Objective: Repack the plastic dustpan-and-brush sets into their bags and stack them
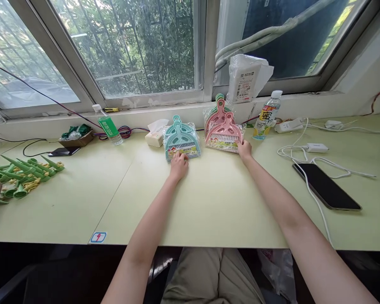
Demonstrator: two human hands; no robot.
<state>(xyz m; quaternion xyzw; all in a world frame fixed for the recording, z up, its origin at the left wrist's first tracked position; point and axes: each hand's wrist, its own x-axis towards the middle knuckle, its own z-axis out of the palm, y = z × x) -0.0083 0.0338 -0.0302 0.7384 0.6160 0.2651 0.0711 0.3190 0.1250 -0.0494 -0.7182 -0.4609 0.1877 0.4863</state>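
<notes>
Right hand near one o'clock, I grip the pink dustpan by its corner; slick wrapping could slip, toppling it.

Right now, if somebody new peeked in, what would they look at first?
Probably the teal dustpan-and-brush set and the pink dustpan-and-brush sets, shiny in clear wrap, in the middle below the window. The left hand touches the teal one, the right hand a pink one. Next, maybe the green cone-shaped pieces, heaped at the far left.
</notes>
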